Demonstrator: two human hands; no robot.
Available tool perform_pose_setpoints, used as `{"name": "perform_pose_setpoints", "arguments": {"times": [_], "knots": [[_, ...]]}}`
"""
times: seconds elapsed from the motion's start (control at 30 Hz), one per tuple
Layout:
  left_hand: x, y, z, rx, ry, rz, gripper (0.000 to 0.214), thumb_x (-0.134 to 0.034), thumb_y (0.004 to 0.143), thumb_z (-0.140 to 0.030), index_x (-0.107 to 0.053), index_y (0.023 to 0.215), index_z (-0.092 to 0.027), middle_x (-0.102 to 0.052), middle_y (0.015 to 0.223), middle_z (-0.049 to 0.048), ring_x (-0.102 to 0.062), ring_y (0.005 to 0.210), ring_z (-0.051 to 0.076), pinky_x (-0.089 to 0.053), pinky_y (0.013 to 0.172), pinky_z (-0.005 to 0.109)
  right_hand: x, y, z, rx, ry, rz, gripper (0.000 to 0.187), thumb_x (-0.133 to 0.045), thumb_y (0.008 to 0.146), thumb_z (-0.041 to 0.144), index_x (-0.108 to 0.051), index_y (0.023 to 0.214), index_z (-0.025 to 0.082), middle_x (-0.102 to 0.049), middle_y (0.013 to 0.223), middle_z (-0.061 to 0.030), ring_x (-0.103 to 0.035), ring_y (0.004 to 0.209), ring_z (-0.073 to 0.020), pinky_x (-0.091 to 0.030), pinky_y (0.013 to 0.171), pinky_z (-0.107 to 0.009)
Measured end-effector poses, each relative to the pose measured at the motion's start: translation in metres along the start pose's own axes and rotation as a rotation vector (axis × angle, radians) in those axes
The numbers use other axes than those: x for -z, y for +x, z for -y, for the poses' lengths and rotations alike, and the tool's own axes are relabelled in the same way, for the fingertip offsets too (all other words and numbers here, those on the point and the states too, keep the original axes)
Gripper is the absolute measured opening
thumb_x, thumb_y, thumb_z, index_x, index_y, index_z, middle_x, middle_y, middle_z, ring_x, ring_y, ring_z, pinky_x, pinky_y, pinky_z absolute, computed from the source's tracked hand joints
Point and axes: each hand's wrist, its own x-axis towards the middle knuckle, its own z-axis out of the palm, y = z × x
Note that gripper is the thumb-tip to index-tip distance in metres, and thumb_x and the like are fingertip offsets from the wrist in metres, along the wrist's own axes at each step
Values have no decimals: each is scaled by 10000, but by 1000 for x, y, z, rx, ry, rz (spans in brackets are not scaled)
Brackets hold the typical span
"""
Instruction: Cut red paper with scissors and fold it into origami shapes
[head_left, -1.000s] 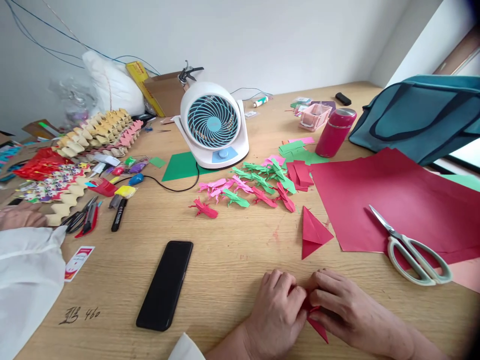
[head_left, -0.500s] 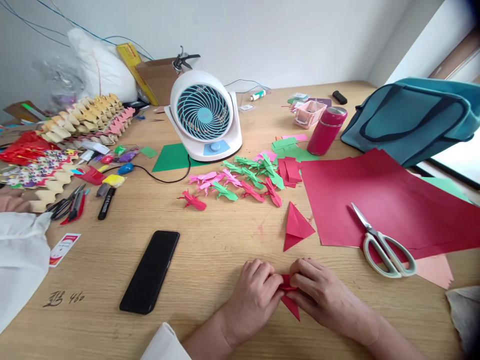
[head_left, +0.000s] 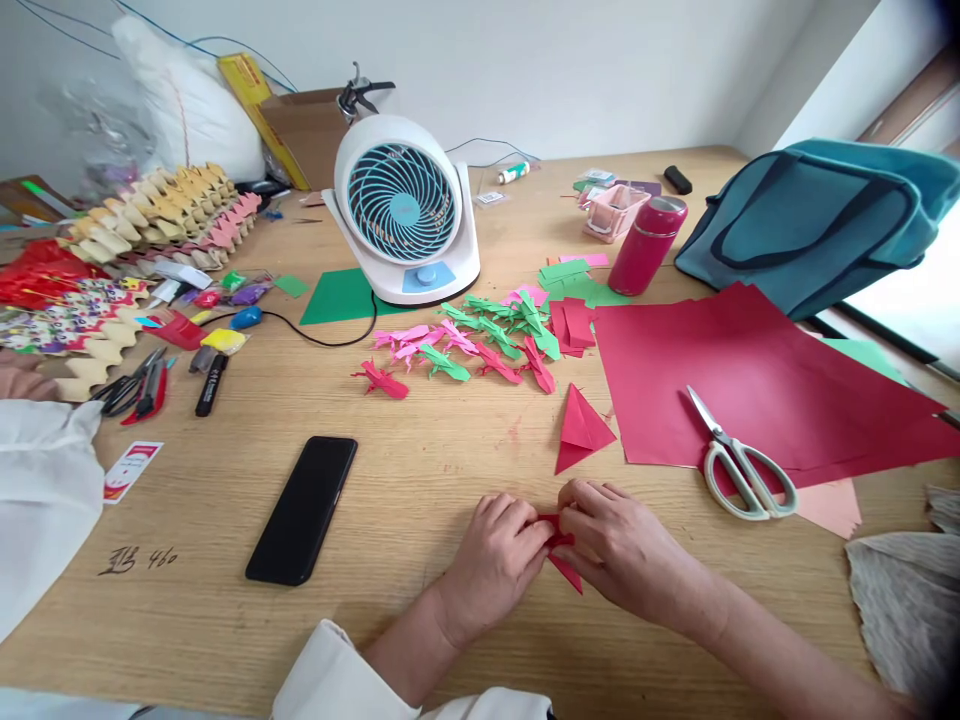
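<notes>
Between my two hands, low in the middle of the head view, is a small piece of folded red paper. My left hand pinches it from the left side, fingers closed. On the other side my right hand has its fingers closed on the paper too, and its fingertips hide part of the folds. A second folded red paper triangle lies on the table just beyond my hands. Farther back is a group of folded paper figures in red, green and pink.
Scissors lie on large red sheets at the right. A black phone rests to the left. Behind stand a fan, a red flask and a teal bag. Another person's white sleeve reaches in at far left.
The camera view has shifted slightly, so the table things sit a little higher in it. Both hands keep hold of the red paper, with the right fingers moved a little over it.
</notes>
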Motion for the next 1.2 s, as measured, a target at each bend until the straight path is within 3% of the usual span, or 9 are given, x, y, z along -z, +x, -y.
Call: {"name": "perform_pose_setpoints", "arguments": {"times": [0.4,0.57,0.77,1.0,1.2], "knots": [[4,-2,9,67,-70,-21,88,-558,926,-216,-631,880,-200,-631,879,31,-513,867,177,-398,824,350,-7,-4,-6,-25,139,-117,158,-525,949,251,-597,823,187,-580,975,-81,-555,840,-182,-473,774,-345],[5,-1,10,75,-76,0,126,-537,945,-241,-633,876,-198,-633,857,28,-514,861,175,-390,806,343,-1,-7,-11,-13,161,-79,177,-506,958,246,-593,816,186,-585,1005,-95,-569,865,-191,-482,797,-352],[4,2,12,47,-55,-9,134,-531,949,-243,-627,872,-190,-630,844,25,-512,842,171,-381,796,341,10,-11,-17,-59,282,-28,74,-525,928,177,-596,940,193,-566,1115,-93,-589,922,-185,-493,811,-324],[4,2,9,26,-26,-3,126,-530,944,-227,-612,857,-185,-621,831,24,-509,832,173,-374,798,342,9,-12,-16,-35,273,-32,100,-570,912,209,-593,1009,196,-560,1157,-102,-586,987,-204,-485,855,-343],[2,2,7,33,-39,-9,100,-564,923,-221,-602,838,-182,-605,820,18,-500,829,173,-370,795,341,2,-10,-11,-19,187,-70,75,-579,919,250,-576,864,198,-581,1095,-92,-577,937,-204,-471,823,-357]]}}
